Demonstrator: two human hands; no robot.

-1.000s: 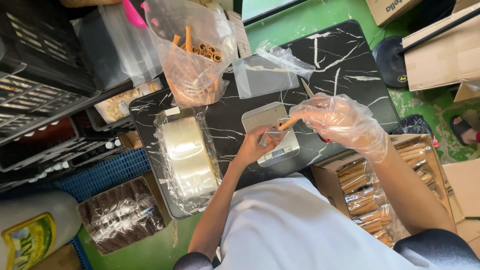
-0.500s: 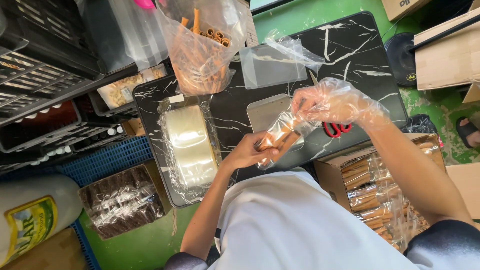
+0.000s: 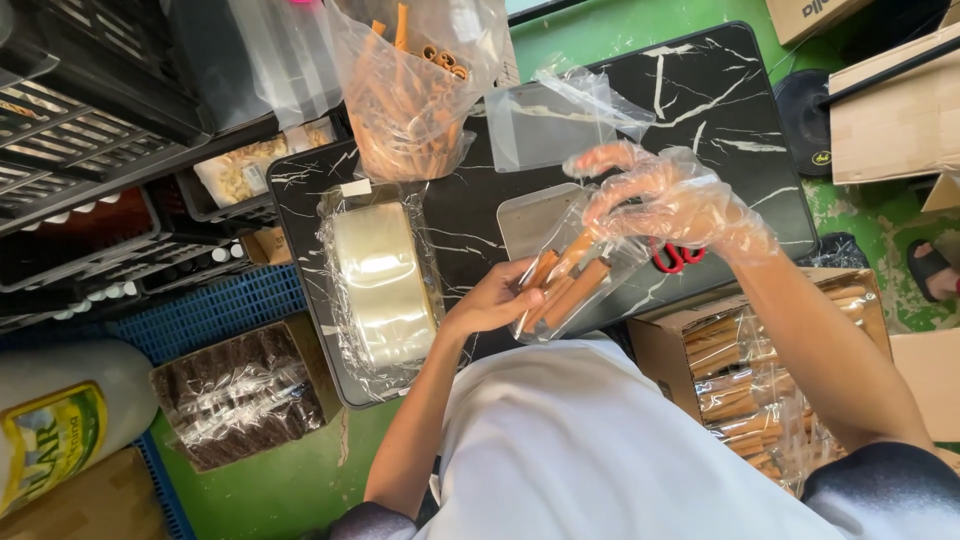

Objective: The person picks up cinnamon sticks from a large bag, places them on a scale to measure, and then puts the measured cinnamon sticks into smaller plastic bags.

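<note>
We now log our bare left hand (image 3: 490, 300) pinching a small clear plastic pouch (image 3: 565, 285) above the black marbled tabletop (image 3: 720, 90), where earlier our plastic-gloved right hand (image 3: 660, 195), fingers now spread, held one brown cinnamon stick (image 3: 570, 262), several since packed.

The gloved right hand (image 3: 665, 200) is hiding most of the red scissors (image 3: 672, 260). The frame's edges are cutting off the bottle (image 3: 60, 430) and boxes (image 3: 890, 100).
</note>
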